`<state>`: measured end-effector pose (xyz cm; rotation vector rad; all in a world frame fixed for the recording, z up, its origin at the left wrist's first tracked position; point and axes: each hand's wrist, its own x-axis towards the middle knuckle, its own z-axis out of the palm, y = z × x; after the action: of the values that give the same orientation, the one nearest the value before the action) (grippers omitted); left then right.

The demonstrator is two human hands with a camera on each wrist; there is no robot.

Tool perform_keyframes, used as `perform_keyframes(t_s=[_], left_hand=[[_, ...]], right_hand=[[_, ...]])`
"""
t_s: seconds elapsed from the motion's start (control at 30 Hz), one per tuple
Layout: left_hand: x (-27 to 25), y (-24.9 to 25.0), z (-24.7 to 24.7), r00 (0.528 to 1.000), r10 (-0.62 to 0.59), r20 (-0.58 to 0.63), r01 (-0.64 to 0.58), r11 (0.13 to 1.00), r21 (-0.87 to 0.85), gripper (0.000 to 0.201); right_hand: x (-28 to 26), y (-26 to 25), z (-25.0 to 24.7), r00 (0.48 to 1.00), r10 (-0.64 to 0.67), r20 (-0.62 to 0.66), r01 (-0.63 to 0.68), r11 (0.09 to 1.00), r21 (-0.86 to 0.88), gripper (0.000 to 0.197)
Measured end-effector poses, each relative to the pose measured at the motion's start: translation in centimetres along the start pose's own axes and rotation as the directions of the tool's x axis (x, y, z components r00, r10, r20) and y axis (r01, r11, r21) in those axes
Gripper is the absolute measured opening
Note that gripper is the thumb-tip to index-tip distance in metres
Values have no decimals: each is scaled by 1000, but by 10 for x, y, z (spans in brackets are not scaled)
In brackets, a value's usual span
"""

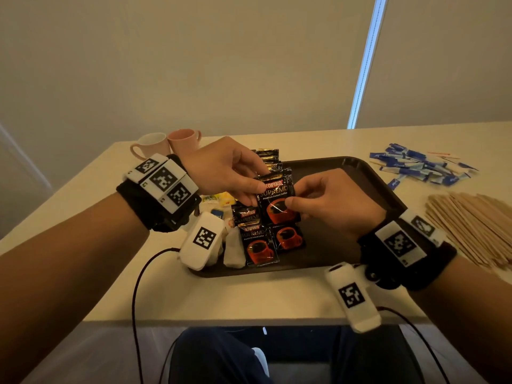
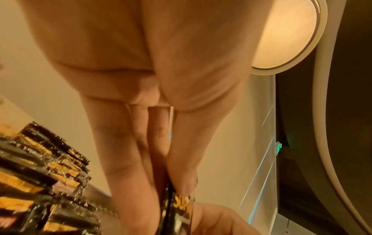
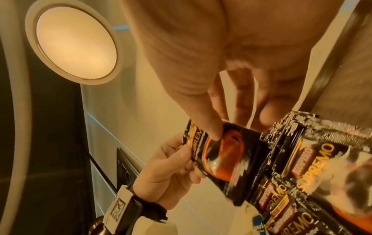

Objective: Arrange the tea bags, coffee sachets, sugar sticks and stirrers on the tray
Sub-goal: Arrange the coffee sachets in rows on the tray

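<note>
Two hands met on one coffee sachet (image 1: 278,199) at the centre of the head view: the left hand (image 1: 228,169) pinched its upper left edge, the right hand (image 1: 328,202) pinched its lower right side. The sachet was held above the tray (image 1: 346,173), its long axis running top to bottom of the frame, directly over the sachets already laid (image 1: 266,239) at lower centre. Both hands were equally near, so lowering it toward that row looked the likely next step.
</note>
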<state>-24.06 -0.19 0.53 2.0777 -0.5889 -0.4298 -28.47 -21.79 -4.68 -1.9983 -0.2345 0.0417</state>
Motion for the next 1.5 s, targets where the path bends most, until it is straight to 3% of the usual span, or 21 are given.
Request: perform_keyframes(t_s=[0.13,0.3,0.43,0.6,0.73,0.93,1.07,1.2,1.33,1.5], left_hand=[[0,-4,2,998,64,-24,-61,993,99,22],[-1,-11,-8,987,70,-146,-53,992,112,13],[-3,-19,-11,988,60,-143,-39,989,146,13],[-9,-30,-20,980,13,-200,14,991,135,14],[-13,-53,-34,944,-121,-307,158,983,97,6],[-16,-99,-61,800,-396,-451,519,835,186,14],[-14,-117,-66,739,-513,-437,627,760,169,21],[-9,-118,-60,739,-586,-332,642,762,84,32],[-3,-118,-57,758,-606,-239,636,769,67,51],[4,-118,-58,768,-611,-195,633,770,80,61]], right_hand=[[-2,0,-12,980,160,116,-159,987,-24,9],[0,13,-17,910,364,200,-317,920,-230,16],[5,19,-10,867,437,240,-350,877,-330,18],[11,16,-1,822,492,288,-399,857,-324,18],[9,14,-3,818,499,285,-415,856,-307,24],[8,16,-3,827,480,293,-389,865,-318,25],[10,17,-2,835,461,300,-370,874,-314,23],[2,23,-19,867,411,283,-295,879,-373,26],[-12,30,-24,844,379,379,-146,843,-518,23],[-13,32,-16,860,295,418,-56,866,-497,10]])
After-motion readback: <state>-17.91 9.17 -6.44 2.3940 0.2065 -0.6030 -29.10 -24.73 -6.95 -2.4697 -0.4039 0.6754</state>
